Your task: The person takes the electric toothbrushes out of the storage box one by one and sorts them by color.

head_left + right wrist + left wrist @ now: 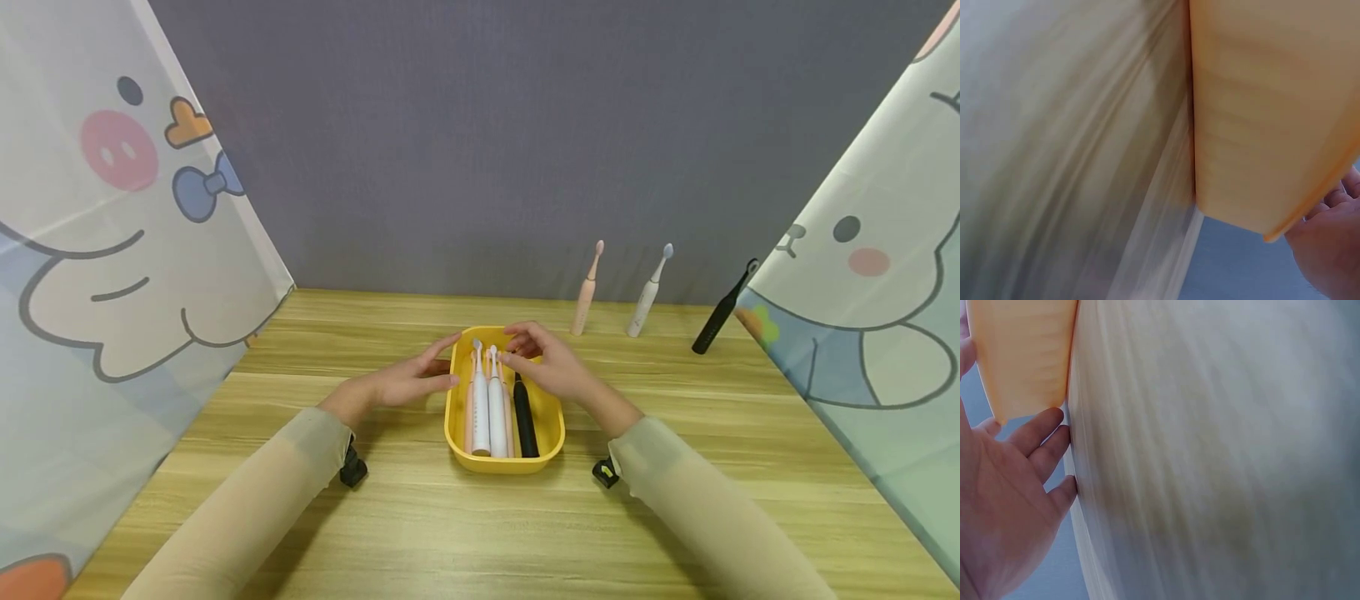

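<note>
A yellow basket (504,467) sits on the table with several electric toothbrushes lying lengthwise inside. Among them are a white toothbrush (481,410) and a black toothbrush (525,417); pink ones are partly covered. My left hand (408,382) is at the basket's left side, its relaxed fingers against or very close to the outer wall, as the left wrist view also shows. Over the basket's far right part hovers my right hand (551,362), fingers loosely bent, its thumb near the brush heads. I see no toothbrush gripped. The right wrist view shows mostly the basket's outer wall (1266,119).
Toward the back right, a pink toothbrush (585,300), a white toothbrush (645,302) and a black toothbrush (722,315) stand upright in a row. A grey wall panel (450,150) rises behind the wooden table (420,533). Cartoon-printed sheets (150,250) flank both sides.
</note>
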`<state>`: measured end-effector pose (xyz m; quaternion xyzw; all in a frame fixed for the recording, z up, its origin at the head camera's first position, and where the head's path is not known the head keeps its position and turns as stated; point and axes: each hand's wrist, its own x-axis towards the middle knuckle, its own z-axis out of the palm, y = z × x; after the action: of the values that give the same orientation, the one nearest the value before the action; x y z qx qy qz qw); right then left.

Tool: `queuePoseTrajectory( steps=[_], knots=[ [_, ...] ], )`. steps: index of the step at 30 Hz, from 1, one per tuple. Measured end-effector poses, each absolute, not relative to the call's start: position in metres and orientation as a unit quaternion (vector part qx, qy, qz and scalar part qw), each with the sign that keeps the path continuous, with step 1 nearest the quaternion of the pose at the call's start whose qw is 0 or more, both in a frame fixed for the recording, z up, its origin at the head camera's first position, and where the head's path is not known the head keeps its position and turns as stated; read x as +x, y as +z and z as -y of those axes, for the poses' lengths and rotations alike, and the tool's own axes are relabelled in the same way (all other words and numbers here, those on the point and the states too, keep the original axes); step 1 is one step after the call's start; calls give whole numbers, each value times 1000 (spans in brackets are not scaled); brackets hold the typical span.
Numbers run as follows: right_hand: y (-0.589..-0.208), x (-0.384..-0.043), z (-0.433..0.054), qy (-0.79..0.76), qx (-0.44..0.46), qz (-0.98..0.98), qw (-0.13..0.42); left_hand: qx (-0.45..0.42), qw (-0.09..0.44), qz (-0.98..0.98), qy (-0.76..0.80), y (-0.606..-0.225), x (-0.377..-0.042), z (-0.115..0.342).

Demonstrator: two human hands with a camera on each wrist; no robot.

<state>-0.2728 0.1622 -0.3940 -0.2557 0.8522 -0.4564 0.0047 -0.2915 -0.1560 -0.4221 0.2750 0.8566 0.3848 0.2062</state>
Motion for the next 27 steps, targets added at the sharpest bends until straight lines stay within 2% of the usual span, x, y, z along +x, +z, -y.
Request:
queuePoseTrajectory(
  steps=[13, 27],
  knots=[
    [-403, -279, -152, -412, -235, -880, 7, 281, 201, -857, 383, -420, -292, 155],
    [-407, -280, -151, -248, -307, -919, -17, 273, 205, -861, 377, -423, -290, 156]
  ],
)
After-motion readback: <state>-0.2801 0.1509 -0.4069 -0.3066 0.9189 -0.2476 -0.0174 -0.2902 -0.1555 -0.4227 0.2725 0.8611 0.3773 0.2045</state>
